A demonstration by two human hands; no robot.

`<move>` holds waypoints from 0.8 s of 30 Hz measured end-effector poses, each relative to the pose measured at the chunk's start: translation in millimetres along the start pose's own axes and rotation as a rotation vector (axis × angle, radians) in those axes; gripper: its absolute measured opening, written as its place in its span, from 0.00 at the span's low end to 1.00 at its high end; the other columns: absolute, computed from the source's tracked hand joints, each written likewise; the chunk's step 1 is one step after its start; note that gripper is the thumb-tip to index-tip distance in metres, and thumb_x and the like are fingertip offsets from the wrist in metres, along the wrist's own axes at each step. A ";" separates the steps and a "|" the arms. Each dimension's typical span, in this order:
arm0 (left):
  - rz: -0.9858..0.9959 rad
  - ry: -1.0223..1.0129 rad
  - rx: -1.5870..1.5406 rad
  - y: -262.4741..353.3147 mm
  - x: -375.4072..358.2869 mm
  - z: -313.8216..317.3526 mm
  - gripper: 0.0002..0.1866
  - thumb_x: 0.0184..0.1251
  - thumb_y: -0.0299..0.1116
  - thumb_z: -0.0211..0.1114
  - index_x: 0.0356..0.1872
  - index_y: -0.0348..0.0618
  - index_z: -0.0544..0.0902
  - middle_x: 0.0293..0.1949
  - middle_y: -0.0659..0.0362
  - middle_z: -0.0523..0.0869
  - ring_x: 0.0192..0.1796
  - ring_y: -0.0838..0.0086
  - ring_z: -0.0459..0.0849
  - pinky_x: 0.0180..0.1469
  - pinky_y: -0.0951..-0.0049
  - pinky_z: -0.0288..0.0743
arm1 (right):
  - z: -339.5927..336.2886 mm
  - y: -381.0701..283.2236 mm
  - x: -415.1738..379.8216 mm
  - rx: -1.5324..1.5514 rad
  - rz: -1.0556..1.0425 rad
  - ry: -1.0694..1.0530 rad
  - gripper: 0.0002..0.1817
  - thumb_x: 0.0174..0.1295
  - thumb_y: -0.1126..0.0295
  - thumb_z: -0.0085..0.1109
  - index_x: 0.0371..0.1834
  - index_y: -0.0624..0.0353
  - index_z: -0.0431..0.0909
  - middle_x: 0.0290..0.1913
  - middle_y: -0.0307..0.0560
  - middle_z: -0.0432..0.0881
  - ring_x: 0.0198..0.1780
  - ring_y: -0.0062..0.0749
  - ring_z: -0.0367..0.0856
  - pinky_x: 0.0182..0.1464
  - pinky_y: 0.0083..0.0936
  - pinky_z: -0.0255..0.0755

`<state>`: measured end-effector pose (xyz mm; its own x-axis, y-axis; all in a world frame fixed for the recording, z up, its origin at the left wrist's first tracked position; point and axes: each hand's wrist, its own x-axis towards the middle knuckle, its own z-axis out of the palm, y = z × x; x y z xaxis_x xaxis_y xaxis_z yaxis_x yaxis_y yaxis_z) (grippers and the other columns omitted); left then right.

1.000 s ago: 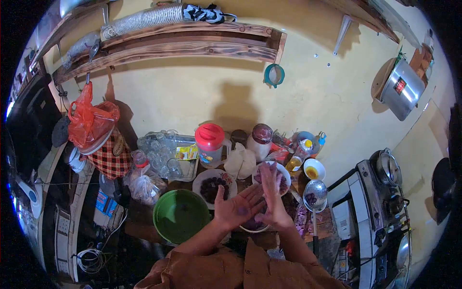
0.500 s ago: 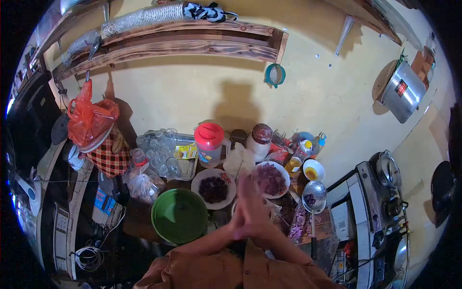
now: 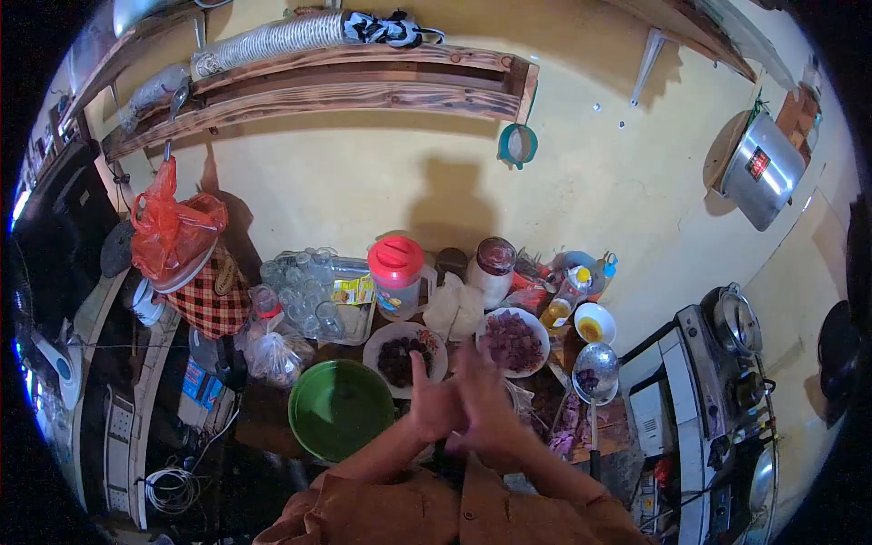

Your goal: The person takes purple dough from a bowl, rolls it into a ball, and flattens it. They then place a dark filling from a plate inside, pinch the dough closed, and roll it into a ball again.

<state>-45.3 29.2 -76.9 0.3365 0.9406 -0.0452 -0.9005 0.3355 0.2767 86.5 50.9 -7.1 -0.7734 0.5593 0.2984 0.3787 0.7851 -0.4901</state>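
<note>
My left hand [image 3: 436, 406] and my right hand [image 3: 488, 406] meet palm to palm in front of my chest, above the near side of the table. The left thumb points up, while its other fingers are partly hidden by the right hand. Blurred by motion, the right fingers stretch upward. I see nothing held in either hand. Just beyond them are a plate of dark purple pieces [image 3: 396, 356] and a plate of lighter purple cubes [image 3: 514, 341]. A crumpled white cloth or bag [image 3: 453, 307] lies between these plates. To the left stands a green basin [image 3: 341, 411].
A tray [image 3: 356, 323] with glasses, a red-lidded jug [image 3: 397, 266] and a jar [image 3: 491, 271] line the wall. On the right are an oil bottle [image 3: 565, 298], a yellow-filled bowl [image 3: 595, 323], a metal skimmer [image 3: 597, 368] and a stove [image 3: 708, 363].
My hands have shifted from pressed together with fingers upright to a lower, more spread pose, the left thumb now standing apart. The camera view has moved slightly.
</note>
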 end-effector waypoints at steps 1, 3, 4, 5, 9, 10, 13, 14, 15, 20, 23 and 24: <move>-0.137 -0.305 -0.151 -8.6 0.1 -8.0 0.59 0.46 0.84 0.30 0.72 0.46 0.52 0.72 0.54 0.54 0.71 0.60 0.57 0.72 0.56 0.45 | -8.2 9.6 9.6 -0.096 0.014 0.145 0.70 0.38 0.20 0.46 0.73 0.64 0.34 0.74 0.66 0.33 0.75 0.61 0.29 0.69 0.59 0.24; -0.259 0.301 -0.020 -14.9 -12.9 61.6 0.62 0.43 0.85 0.33 0.72 0.42 0.51 0.73 0.53 0.51 0.73 0.60 0.53 0.73 0.57 0.42 | -0.9 0.7 10.9 0.028 -0.034 0.147 0.70 0.38 0.19 0.45 0.73 0.64 0.34 0.74 0.66 0.33 0.75 0.61 0.30 0.69 0.60 0.23; -0.257 0.298 -0.022 -15.1 -11.0 60.3 0.62 0.43 0.85 0.33 0.72 0.42 0.51 0.73 0.53 0.51 0.73 0.60 0.53 0.73 0.57 0.42 | 1.8 -4.1 12.4 0.151 -0.087 0.154 0.70 0.38 0.19 0.45 0.73 0.64 0.34 0.74 0.66 0.33 0.75 0.61 0.30 0.68 0.60 0.22; -0.230 0.154 -0.057 -12.4 -8.4 55.6 0.60 0.45 0.84 0.34 0.72 0.43 0.50 0.73 0.53 0.50 0.73 0.59 0.51 0.73 0.56 0.40 | 4.0 -8.8 10.3 0.150 -0.089 0.156 0.70 0.38 0.19 0.45 0.73 0.64 0.34 0.74 0.66 0.33 0.75 0.61 0.30 0.68 0.60 0.22; -0.123 -0.417 -0.189 3.1 0.3 26.8 0.54 0.54 0.77 0.36 0.73 0.46 0.45 0.73 0.52 0.48 0.75 0.58 0.43 0.73 0.54 0.34 | -3.2 -15.5 3.8 -0.085 -0.113 0.002 0.69 0.41 0.19 0.39 0.72 0.68 0.34 0.74 0.66 0.36 0.75 0.61 0.30 0.69 0.57 0.22; -0.094 -0.556 -0.227 2.8 -1.1 23.9 0.52 0.56 0.75 0.37 0.73 0.47 0.44 0.74 0.52 0.48 0.75 0.57 0.41 0.74 0.54 0.32 | -10.3 -7.0 10.6 -0.082 -0.112 0.002 0.69 0.41 0.19 0.39 0.72 0.68 0.34 0.74 0.66 0.36 0.75 0.61 0.30 0.69 0.57 0.22; -0.318 -0.813 -1.031 -34.4 -4.6 36.7 0.53 0.55 0.76 0.37 0.73 0.47 0.44 0.74 0.53 0.48 0.75 0.59 0.43 0.74 0.57 0.32 | -7.1 0.5 17.4 0.078 0.002 0.208 0.70 0.40 0.19 0.39 0.72 0.71 0.36 0.74 0.66 0.35 0.75 0.59 0.28 0.68 0.60 0.18; -0.317 -0.816 -1.030 -33.4 -2.7 36.2 0.53 0.55 0.76 0.37 0.73 0.47 0.44 0.74 0.53 0.48 0.75 0.59 0.43 0.74 0.57 0.32 | 31.8 54.6 -9.2 0.076 0.000 0.208 0.70 0.40 0.19 0.39 0.72 0.71 0.36 0.74 0.66 0.35 0.75 0.59 0.28 0.68 0.60 0.18; -0.293 -0.765 -0.905 -29.2 -0.6 33.5 0.54 0.52 0.77 0.38 0.73 0.47 0.44 0.74 0.54 0.48 0.75 0.59 0.43 0.74 0.56 0.33 | 120.8 72.9 -27.0 -0.219 0.176 0.060 0.71 0.37 0.19 0.42 0.72 0.71 0.37 0.74 0.66 0.36 0.75 0.59 0.29 0.68 0.59 0.18; -0.170 -0.488 -0.300 -8.1 4.5 14.2 0.64 0.39 0.84 0.42 0.73 0.45 0.48 0.74 0.55 0.50 0.75 0.60 0.47 0.73 0.55 0.41 | -14.7 6.9 10.1 -0.179 0.095 0.057 0.74 0.32 0.21 0.49 0.71 0.73 0.39 0.74 0.66 0.37 0.75 0.58 0.30 0.68 0.59 0.18; -0.242 -0.052 -0.031 -18.1 4.7 12.7 0.71 0.30 0.90 0.35 0.73 0.44 0.47 0.73 0.54 0.50 0.74 0.58 0.51 0.72 0.52 0.42 | 0.7 -9.7 18.4 -0.170 0.034 0.129 0.70 0.34 0.26 0.55 0.72 0.70 0.40 0.74 0.66 0.38 0.75 0.57 0.31 0.68 0.61 0.20; -0.232 -0.112 -0.129 -19.5 11.2 -1.1 0.70 0.30 0.90 0.34 0.73 0.44 0.47 0.73 0.54 0.50 0.73 0.58 0.51 0.72 0.52 0.42 | 3.9 -21.9 16.5 0.046 -0.051 0.065 0.69 0.35 0.28 0.57 0.72 0.69 0.40 0.74 0.66 0.39 0.75 0.58 0.32 0.68 0.62 0.21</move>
<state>-24.3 33.3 -83.8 0.5594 0.8288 0.0147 -0.8211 0.5516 0.1469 63.5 41.9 5.3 -0.7561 0.5362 0.3753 0.3150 0.8007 -0.5095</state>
